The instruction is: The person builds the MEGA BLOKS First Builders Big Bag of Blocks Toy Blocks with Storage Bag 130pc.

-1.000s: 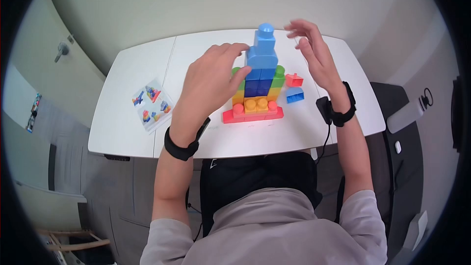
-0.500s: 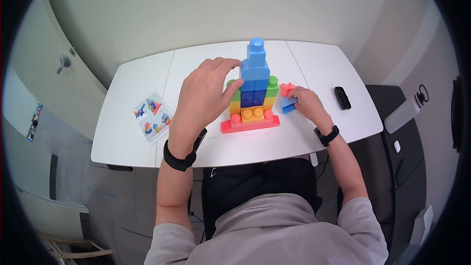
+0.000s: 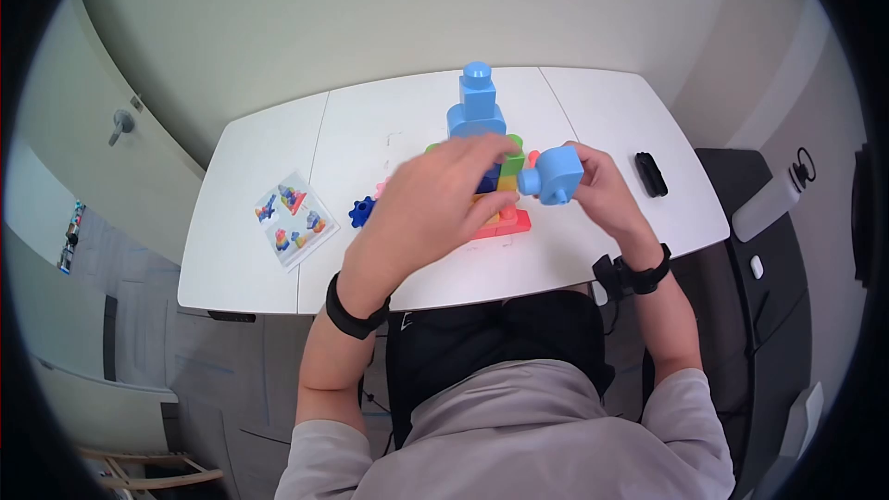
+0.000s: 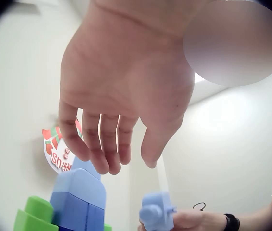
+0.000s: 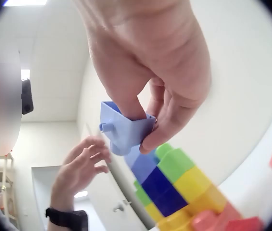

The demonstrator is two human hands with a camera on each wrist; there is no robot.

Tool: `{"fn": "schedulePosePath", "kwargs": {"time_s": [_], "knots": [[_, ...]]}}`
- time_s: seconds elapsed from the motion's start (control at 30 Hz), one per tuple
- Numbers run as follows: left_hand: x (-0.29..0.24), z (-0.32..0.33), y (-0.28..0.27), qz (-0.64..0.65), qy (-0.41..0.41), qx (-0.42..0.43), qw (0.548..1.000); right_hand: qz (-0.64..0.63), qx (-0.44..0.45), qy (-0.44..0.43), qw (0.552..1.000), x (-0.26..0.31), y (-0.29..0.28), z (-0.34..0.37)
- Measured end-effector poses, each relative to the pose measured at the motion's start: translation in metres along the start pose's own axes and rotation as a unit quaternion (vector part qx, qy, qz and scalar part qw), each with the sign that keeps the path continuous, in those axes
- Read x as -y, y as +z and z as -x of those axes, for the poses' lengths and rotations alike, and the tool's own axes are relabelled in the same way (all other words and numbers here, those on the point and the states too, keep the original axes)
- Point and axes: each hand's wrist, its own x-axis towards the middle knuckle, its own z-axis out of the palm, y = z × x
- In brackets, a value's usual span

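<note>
My right hand [image 3: 607,190] pinches a light blue toy building block [image 3: 560,171] just right of the block tower [image 3: 478,118]. In the right wrist view the thumb reaches inside the hollow light blue block [image 5: 136,131], while the fingers press its outer side; a small peg sticks out of it. My left hand [image 3: 435,199] is in front of the tower, covering part of it, with loosely bent fingers and nothing in its grasp. The left wrist view shows a gap between its thumb and fingers. Blue, green, yellow, orange and red blocks make up the tower.
A red block [image 3: 533,158] is partly hidden behind the held one. Left of the tower lie a dark blue gear-shaped piece [image 3: 361,212] and a picture sheet [image 3: 306,245]. A black case [image 3: 651,174] rests on the right of the white table [image 3: 250,268]; a bottle [image 3: 769,213] stands beyond.
My right hand came down from beside the tower's top to the loose blocks, then lifted the light blue one. My left hand moved right and lower across the tower's front.
</note>
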Motion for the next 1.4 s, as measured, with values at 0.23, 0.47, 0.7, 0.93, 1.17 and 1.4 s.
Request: {"fn": "schedulePosePath", "kwargs": {"time_s": [0.23,0.47,0.7,0.93,1.17,1.4], "knots": [[-0.004,0.000,0.008,0.092,0.007,0.066,0.994,-0.127,-0.029,0.007,0.991,0.005,0.035,0.011],[0.010,0.006,-0.011,0.014,0.000,0.075,0.997,-0.083,-0.015,0.006,0.996,-0.005,0.019,-0.003],[0.027,0.014,0.014,-0.149,-0.061,0.151,0.975,0.070,0.002,-0.021,0.997,-0.036,0.017,-0.009],[0.035,0.012,0.029,-0.196,-0.067,0.145,0.968,0.174,-0.006,-0.037,0.984,-0.032,0.019,-0.006],[0.037,0.009,0.039,-0.218,-0.049,0.125,0.967,0.215,-0.030,-0.027,0.976,-0.030,0.013,-0.008],[0.049,0.010,0.043,-0.219,-0.055,0.119,0.967,0.256,-0.053,0.026,0.965,-0.036,-0.003,-0.016]]}}
